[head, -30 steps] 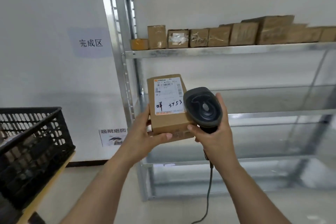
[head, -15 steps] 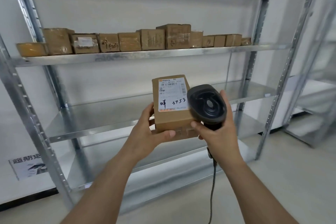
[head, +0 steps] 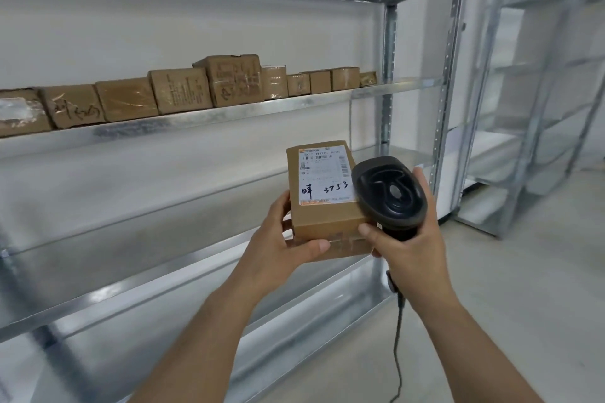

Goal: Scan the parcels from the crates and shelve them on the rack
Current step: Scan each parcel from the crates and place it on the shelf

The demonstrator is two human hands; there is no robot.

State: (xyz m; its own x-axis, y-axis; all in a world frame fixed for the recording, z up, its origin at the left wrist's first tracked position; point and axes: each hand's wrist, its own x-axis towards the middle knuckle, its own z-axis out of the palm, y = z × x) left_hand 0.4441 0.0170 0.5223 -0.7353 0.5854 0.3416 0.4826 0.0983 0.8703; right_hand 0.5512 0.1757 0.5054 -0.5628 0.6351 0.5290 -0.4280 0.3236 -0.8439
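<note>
Parcel gripped in L hand, scanner in R hand.

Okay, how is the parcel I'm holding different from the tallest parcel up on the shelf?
The held parcel is off the rack, gripped by the left hand; the tallest shelved parcel rests on the shelf in a row of boxes. The held parcel shows a white label with handwritten 3753; the shelved one shows dark print straight on cardboard. The scanner, in the right hand, overlaps the held one; nothing covers the other. Both are brown cardboard boxes.
</note>
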